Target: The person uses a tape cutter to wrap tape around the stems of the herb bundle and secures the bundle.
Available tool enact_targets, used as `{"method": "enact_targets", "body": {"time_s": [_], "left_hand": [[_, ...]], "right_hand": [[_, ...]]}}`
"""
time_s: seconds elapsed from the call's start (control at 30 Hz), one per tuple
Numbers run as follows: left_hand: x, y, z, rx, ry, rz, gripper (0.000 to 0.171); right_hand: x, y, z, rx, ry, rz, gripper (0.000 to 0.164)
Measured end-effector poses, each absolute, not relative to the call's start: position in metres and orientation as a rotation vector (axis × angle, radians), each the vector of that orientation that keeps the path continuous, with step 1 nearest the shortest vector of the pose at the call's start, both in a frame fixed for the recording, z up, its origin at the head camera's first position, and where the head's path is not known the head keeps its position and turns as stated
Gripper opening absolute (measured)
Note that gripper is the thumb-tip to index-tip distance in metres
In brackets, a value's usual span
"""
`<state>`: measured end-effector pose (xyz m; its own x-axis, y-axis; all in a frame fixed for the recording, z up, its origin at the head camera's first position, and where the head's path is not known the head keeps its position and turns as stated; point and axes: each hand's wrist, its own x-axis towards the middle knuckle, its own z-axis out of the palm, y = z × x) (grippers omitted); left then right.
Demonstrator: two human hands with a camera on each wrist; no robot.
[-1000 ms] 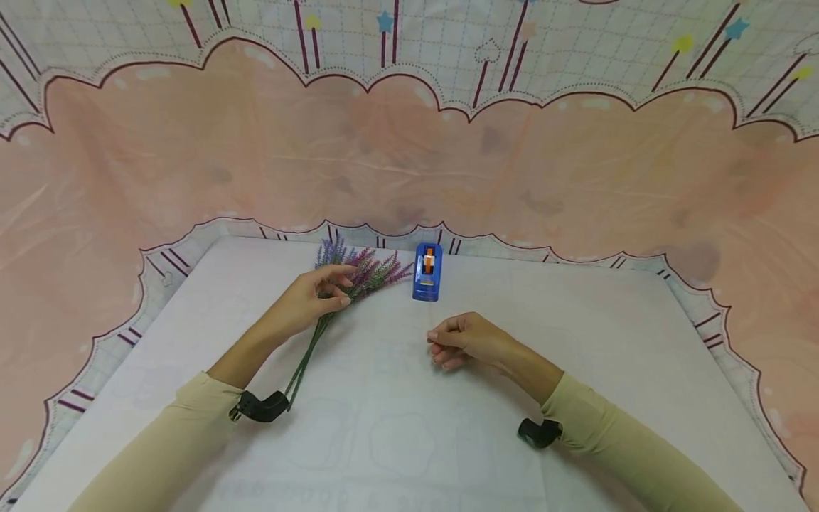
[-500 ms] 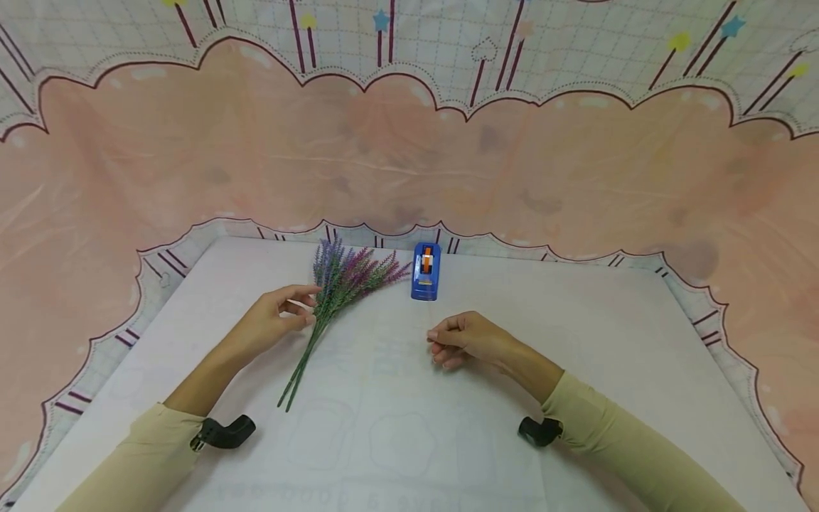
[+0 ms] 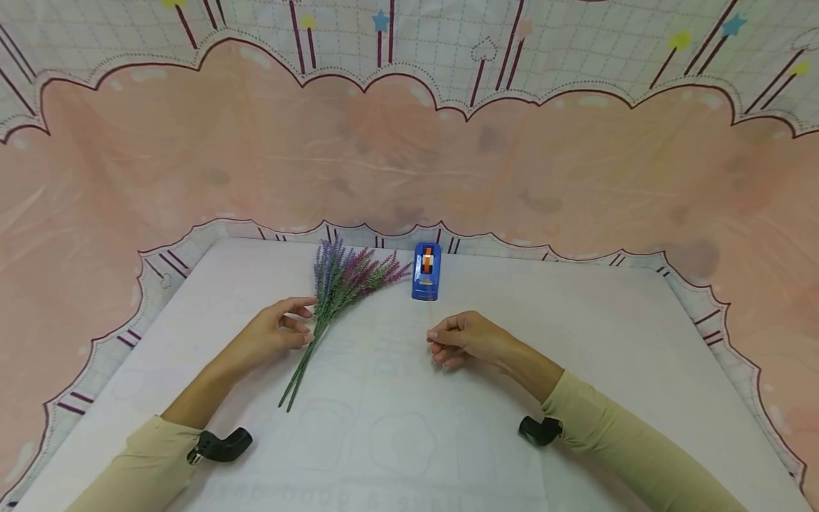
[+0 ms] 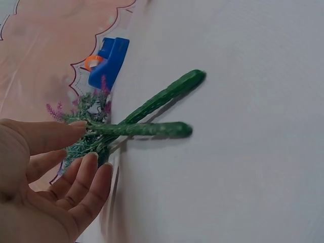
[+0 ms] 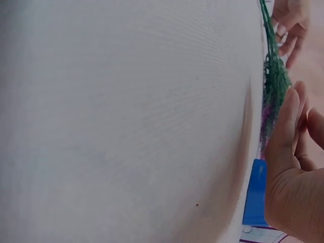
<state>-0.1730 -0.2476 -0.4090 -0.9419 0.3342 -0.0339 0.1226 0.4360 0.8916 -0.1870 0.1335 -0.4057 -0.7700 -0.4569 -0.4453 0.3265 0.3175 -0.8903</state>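
Note:
A bunch of artificial lavender [image 3: 335,293], purple and pink with green stems, lies left of centre on the white table. My left hand [image 3: 278,331] is beside its stems, fingers relaxed and spread. In the left wrist view the thumb tip overlaps one stem [image 4: 152,129]. A blue tape dispenser [image 3: 426,274] with an orange hub stands to the right of the flower heads. In front of it my right hand [image 3: 470,340] has thumb and index finger pinched together. A faint strip of clear tape [image 3: 431,311] runs from the dispenser toward those fingertips.
The white tabletop [image 3: 608,320] spreads widely on both sides of the hands. Behind and around it hangs a peach and white patterned cloth [image 3: 409,163]. Black wrist cameras sit at the left cuff [image 3: 224,446] and right cuff [image 3: 539,432].
My left hand has drawn back from over the flower heads, leftward and nearer to me, and is now beside the stems. The lavender and dispenser lie as before; the right hand has stayed still.

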Motion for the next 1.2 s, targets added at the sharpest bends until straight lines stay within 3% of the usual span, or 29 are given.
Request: {"method": "enact_targets", "body": {"time_s": [0.17,0.3,0.7,1.0,1.2], "left_hand": [[-0.175,-0.241,-0.414,0.377,2.512,1.435,0.091],[-0.175,-0.234,-0.413,0.33,2.527,1.368,0.095],[-0.167,-0.23,-0.413,0.196,2.29,1.592,0.09],[-0.158,-0.244,-0.41,0.214,1.769,1.913,0.067],[-0.156,-0.245,-0.409,0.239,1.606,1.938,0.07]], "right_hand": [[-0.186,0.133,-0.405,-0.111,1.93,-1.508,0.028],[-0.186,0.133,-0.406,-0.11,1.925,-1.513,0.028],[-0.187,0.133,-0.408,-0.141,1.904,-1.525,0.029],[-0.188,0.133,-0.408,-0.122,1.908,-1.521,0.029],[-0.189,0.134,-0.408,-0.135,1.898,-1.537,0.03]]}}
